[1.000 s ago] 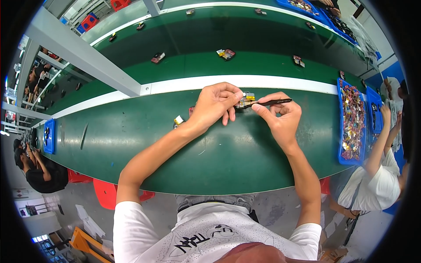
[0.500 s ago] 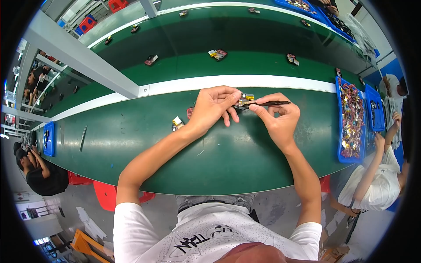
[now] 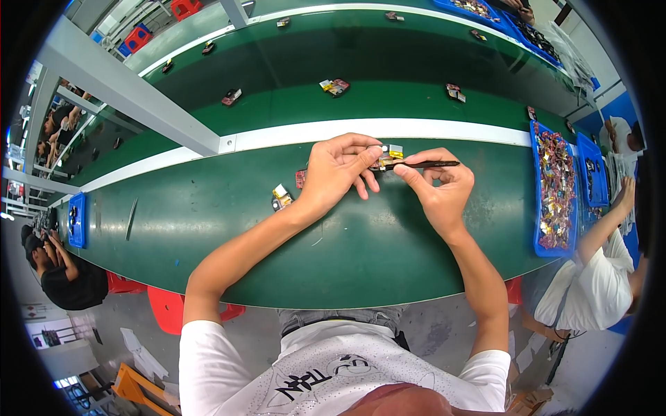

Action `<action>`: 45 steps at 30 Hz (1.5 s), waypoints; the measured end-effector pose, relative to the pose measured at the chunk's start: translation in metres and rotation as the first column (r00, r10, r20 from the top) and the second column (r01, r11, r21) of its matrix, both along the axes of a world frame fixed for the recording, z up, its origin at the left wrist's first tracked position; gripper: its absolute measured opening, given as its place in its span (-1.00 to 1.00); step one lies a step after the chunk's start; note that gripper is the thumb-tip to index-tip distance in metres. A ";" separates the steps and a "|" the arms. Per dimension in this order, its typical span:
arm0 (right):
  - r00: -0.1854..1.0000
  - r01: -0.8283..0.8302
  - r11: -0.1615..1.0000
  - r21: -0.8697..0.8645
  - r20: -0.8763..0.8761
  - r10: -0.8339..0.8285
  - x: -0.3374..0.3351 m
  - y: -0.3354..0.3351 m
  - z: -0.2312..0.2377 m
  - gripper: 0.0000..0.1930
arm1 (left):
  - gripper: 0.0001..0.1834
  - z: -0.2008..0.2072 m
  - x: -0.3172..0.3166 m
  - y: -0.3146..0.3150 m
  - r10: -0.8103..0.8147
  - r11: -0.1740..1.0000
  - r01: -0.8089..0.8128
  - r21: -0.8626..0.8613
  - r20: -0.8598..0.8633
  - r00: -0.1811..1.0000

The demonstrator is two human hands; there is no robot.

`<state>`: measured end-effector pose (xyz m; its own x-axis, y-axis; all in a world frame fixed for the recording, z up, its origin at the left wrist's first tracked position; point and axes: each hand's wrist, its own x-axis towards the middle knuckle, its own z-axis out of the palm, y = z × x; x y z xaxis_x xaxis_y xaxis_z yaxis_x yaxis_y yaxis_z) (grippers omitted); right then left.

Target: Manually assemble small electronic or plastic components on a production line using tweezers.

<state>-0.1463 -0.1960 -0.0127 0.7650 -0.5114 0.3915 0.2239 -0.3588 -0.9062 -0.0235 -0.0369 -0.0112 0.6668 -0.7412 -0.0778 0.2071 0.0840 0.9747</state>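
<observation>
Fingers [image 3: 368, 154] of the left hand [image 3: 336, 170] pinch a small part [image 3: 388, 158] just above the desk [image 3: 208, 215], steadying it while the right hand [image 3: 437, 187] grips black tweezers [image 3: 427, 164], tip at the part.

Bare green bench [image 3: 229, 229] lies open below and to the left of the left hand [image 3: 336, 170], and between the two forearms down to the near edge. Just left of that hand sit two small obstacles, a yellow-and-white part [image 3: 281, 195] and a small red part [image 3: 301, 178], close together. Beyond the hands, a white strip [image 3: 444, 128] borders the conveyor belt [image 3: 388, 69], where scattered small assemblies [image 3: 334, 86] lie well apart with wide gaps between them. To the right of the right hand [image 3: 440, 191], open bench runs up to a blue tray [image 3: 555, 187] heaped with parts; a neighbouring person's arm [image 3: 603, 229] crosses beside that tray. A grey frame beam [image 3: 132, 90] slants across the far left.
</observation>
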 end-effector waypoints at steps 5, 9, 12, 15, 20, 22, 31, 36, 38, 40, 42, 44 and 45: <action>1.000 -0.015 1.000 0.007 -0.012 0.015 0.000 -0.005 0.000 -0.88 | -0.67 0.003 0.002 -0.001 -0.036 0.999 0.036 -0.008 0.015 0.999; 1.000 -0.013 1.000 -0.004 -0.016 0.013 0.000 -0.006 0.002 -0.87 | -0.66 0.005 0.005 0.002 -0.079 0.997 0.080 -0.015 0.060 0.995; 0.999 -0.021 0.999 0.028 -0.023 0.022 0.000 -0.004 0.003 -0.86 | -0.66 0.006 0.004 0.002 -0.067 0.998 0.066 0.017 0.074 0.995; 1.000 0.004 0.999 0.032 0.029 -0.005 0.001 -0.004 0.001 -0.85 | -0.66 0.008 0.006 0.004 -0.051 0.999 0.050 0.017 0.081 0.995; 0.999 -0.037 0.999 0.004 0.030 0.037 0.000 -0.003 0.004 -0.83 | -0.66 0.007 0.006 0.005 -0.045 0.999 0.044 0.018 0.068 0.997; 0.999 -0.040 0.999 -0.005 0.025 0.040 0.001 -0.003 0.004 -0.83 | -0.66 0.007 0.006 0.005 -0.050 0.999 0.049 0.016 0.062 0.997; 0.997 -0.024 0.989 -0.149 0.063 0.033 0.001 -0.004 0.001 -0.84 | -0.65 0.006 0.007 0.005 -0.057 0.998 0.058 -0.005 0.027 0.998; 0.992 -0.024 0.955 -0.296 0.108 0.058 0.001 -0.003 0.002 -0.84 | -0.63 0.005 0.008 0.005 -0.068 0.998 0.068 -0.006 -0.058 0.996; 0.980 -0.026 0.942 -0.334 0.176 0.089 0.003 -0.002 0.002 -0.83 | -0.62 0.004 0.009 0.005 -0.069 0.998 0.068 -0.008 -0.053 0.996; 0.981 -0.025 0.941 -0.337 0.171 0.088 0.003 -0.002 0.002 -0.83 | -0.62 0.004 0.009 0.005 -0.069 0.998 0.069 -0.009 -0.048 0.996; 0.982 -0.025 0.940 -0.341 0.166 0.086 0.003 -0.002 0.002 -0.83 | -0.62 0.005 0.008 0.005 -0.062 0.998 0.062 -0.003 -0.037 0.997; 0.981 -0.029 0.942 -0.335 0.170 0.090 0.003 -0.002 0.001 -0.83 | -0.62 0.006 0.007 0.005 -0.065 0.998 0.066 0.001 -0.040 0.997; 0.981 -0.029 0.942 -0.335 0.169 0.091 0.003 -0.002 0.001 -0.83 | -0.62 0.006 0.007 0.005 -0.069 0.998 0.069 0.006 -0.043 0.997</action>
<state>-0.1437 -0.1983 -0.0122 0.6913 -0.2852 0.6639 0.4024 -0.6112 -0.6816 -0.0165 -0.0322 -0.0049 0.6102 -0.7844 -0.1109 0.2536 0.0608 0.9654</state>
